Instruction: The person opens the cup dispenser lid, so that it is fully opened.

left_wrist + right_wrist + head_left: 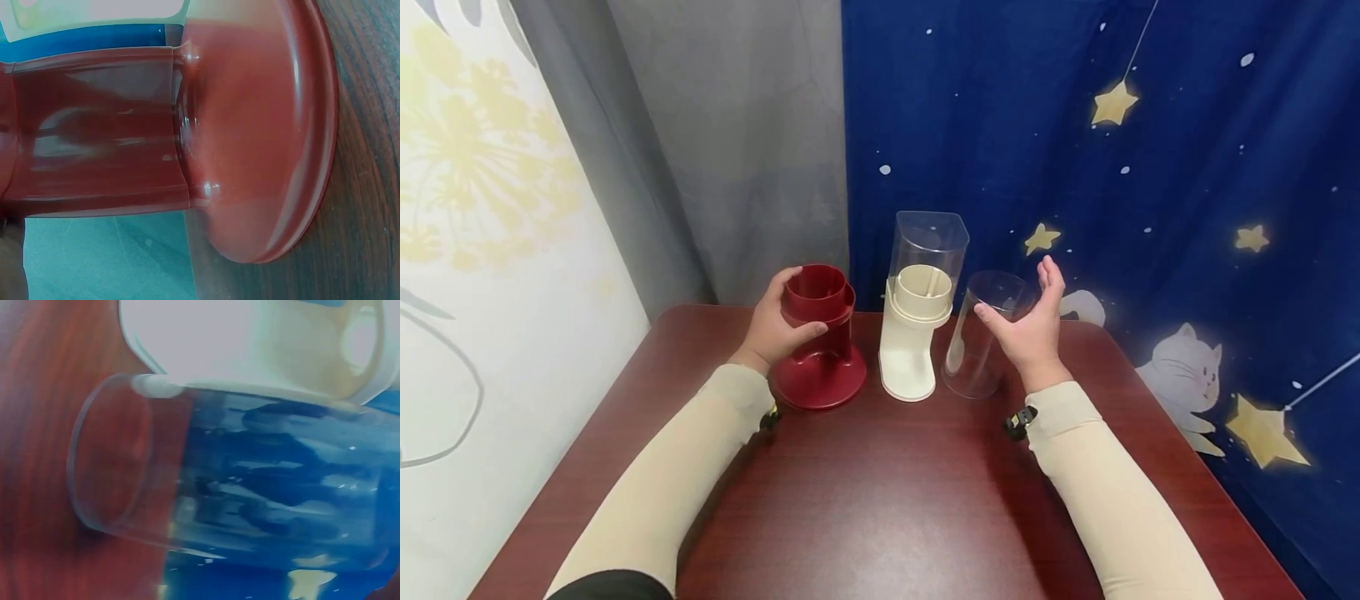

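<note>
My left hand (771,325) is around the upper part of a glossy red plastic stand (826,379), thumb in front and fingers at its left side. The stand has a round cup on top and a wide base on the table, also filling the left wrist view. To the right, my right hand (1030,333) is beside a clear plastic cylinder (976,358), fingers spread and thumb at its near side. Between them stands a cream stand (906,354) with a clear container (928,233) on it. In the right wrist view the cylinder (269,475) lies close to the cream stand.
All three pieces stand near the far edge of the dark red wooden table (865,483). Behind it hang a grey curtain (752,125) and a blue curtain (1000,125) with stars. A patterned white surface (497,292) is at the left.
</note>
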